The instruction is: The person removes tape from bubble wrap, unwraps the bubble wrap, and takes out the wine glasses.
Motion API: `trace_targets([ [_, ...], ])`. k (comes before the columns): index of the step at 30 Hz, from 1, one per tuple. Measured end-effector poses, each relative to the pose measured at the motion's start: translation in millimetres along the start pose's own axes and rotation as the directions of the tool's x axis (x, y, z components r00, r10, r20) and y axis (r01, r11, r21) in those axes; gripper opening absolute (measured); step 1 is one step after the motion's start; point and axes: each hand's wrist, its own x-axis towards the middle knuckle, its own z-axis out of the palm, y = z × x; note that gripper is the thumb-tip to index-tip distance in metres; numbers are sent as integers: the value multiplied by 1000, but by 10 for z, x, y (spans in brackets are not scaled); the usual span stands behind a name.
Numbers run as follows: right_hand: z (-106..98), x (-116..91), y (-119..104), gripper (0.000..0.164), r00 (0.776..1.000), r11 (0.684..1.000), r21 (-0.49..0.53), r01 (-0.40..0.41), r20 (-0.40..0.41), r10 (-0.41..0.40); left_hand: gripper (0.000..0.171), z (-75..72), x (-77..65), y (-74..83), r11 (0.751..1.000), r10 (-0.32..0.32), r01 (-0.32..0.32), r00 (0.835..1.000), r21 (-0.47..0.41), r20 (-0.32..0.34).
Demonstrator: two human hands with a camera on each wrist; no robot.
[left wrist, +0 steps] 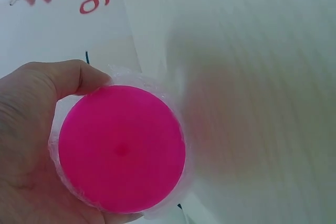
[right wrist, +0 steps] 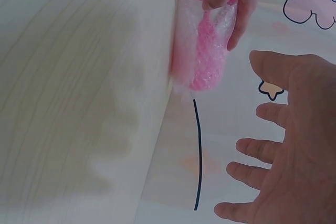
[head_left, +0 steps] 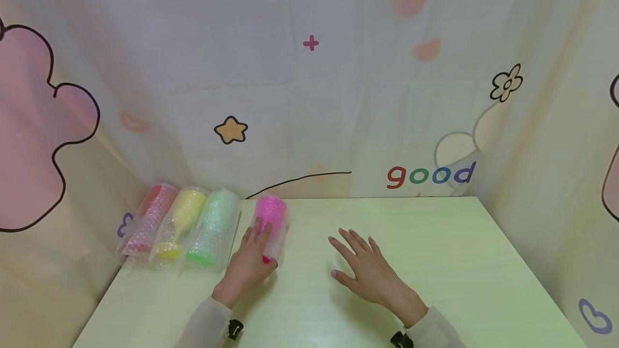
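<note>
Left hand [head_left: 247,266]: clamped round wrapped pink goblet [head_left: 272,209], thumb at base
Pink goblet: just right of green bundle [head_left: 213,224]
Right hand [head_left: 374,278]: fingers spread over table [head_left: 464,267], farther right of green bundle
Yellow goblet [head_left: 191,206], red bundle [head_left: 153,216]: left of green bundle

From the right hand [head_left: 374,278], the tabletop [head_left: 459,254] affords open passage from 1 to 3 o'clock, and at 12 as far as the printed cloth backdrop [head_left: 329,101] behind the far edge. Obstructions: at 9 o'clock the left hand [head_left: 247,262], and at 10 the bubble-wrapped pink goblet [head_left: 270,216] it grips. At 10 o'clock from the left hand, the bubble-wrapped green item [head_left: 215,224], yellow goblet [head_left: 186,214] and red item [head_left: 152,219] lie close alongside, leaving only a narrow gap between green and pink.
</note>
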Motion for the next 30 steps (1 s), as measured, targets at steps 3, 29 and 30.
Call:
trace_targets([
  [3, 1, 2, 1, 68, 1000, 1000, 2, 3, -2, -3, 87, 25, -34, 62, 1000, 15, -15, 1000, -21, 4],
  [29, 62, 39, -33, 66, 993, 998, 52, 35, -113, -29, 87, 259, -333, 585, 937, -25, 6, 998, -350, -50],
  [30, 68, 40, -37, 67, 994, 997, 72, 22, -108, -14, 87, 267, -340, 603, 931, -29, 10, 998, -365, -47],
])
